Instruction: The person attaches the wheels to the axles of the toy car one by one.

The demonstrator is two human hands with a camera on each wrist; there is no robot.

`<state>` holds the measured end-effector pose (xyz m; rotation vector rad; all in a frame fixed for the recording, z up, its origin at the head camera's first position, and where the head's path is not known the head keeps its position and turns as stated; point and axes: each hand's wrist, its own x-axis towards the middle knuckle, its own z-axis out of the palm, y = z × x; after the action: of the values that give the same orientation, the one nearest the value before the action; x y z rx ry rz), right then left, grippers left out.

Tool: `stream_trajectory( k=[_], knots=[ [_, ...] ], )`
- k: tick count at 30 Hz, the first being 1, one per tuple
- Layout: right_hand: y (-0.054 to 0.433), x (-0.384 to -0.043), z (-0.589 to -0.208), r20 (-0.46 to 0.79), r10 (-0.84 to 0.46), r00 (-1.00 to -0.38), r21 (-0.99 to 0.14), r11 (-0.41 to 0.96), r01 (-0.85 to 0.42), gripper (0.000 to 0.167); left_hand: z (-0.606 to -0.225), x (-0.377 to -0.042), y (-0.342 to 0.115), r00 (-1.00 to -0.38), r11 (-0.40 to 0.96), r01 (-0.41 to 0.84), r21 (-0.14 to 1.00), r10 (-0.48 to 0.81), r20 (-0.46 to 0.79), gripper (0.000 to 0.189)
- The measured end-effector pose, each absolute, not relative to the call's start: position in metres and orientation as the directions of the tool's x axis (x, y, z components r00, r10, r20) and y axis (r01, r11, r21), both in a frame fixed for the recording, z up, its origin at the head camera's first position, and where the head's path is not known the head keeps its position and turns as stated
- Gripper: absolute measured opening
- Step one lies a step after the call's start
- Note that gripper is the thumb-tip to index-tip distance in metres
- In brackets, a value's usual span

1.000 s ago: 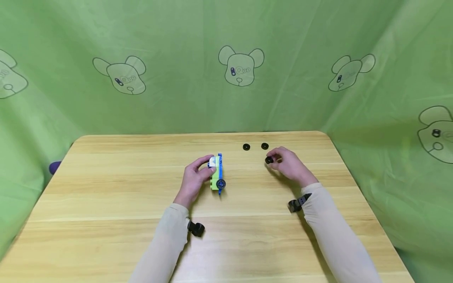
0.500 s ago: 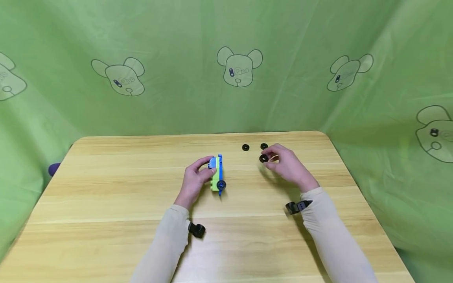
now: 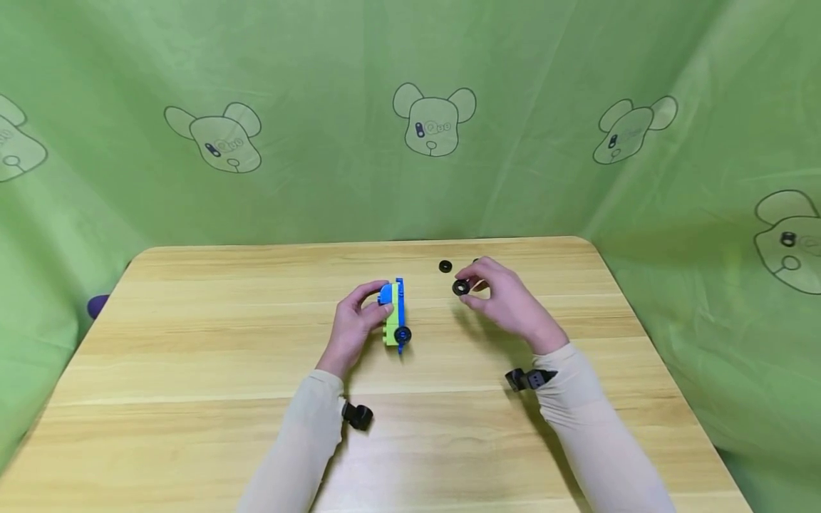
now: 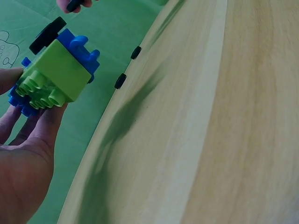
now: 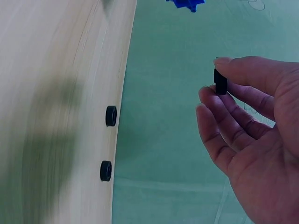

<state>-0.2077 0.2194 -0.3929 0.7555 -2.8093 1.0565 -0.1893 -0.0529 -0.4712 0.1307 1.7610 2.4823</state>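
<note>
My left hand (image 3: 354, 324) grips a toy car (image 3: 393, 315) built of lime green and blue bricks, turned on its side above the table. One black tire (image 4: 48, 35) is fitted on the car's blue base, which faces right. Thumb and fingers hold the car near its blue top piece. Between thumb and fingertips, my right hand (image 3: 503, 299) pinches a loose black tire (image 5: 220, 82), its open centre showing in the head view. It is to the right of the car, apart from it.
Two more black tires lie near the table's far edge, a left tire (image 3: 445, 266) and one mostly hidden behind the right hand, the lower tire (image 5: 106, 171) in the right wrist view. A green curtain (image 3: 308, 178) surrounds the wooden table (image 3: 192, 342).
My right hand has moved left with the pinched tire, nearing the car and covering most of one tire on the table. The left hand and the car have barely moved.
</note>
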Motion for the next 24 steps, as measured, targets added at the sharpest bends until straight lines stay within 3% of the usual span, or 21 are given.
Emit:
stream_trajectory(
  k=[24],
  knots=[
    [0.185,-0.203,-0.394,0.266,-0.476,-0.838,-0.614,0.587,-0.528,0.034,-0.471,-0.189,-0.051,-0.993,-0.318,-0.044,0.947,0.114,-0.007,0.047]
  ],
)
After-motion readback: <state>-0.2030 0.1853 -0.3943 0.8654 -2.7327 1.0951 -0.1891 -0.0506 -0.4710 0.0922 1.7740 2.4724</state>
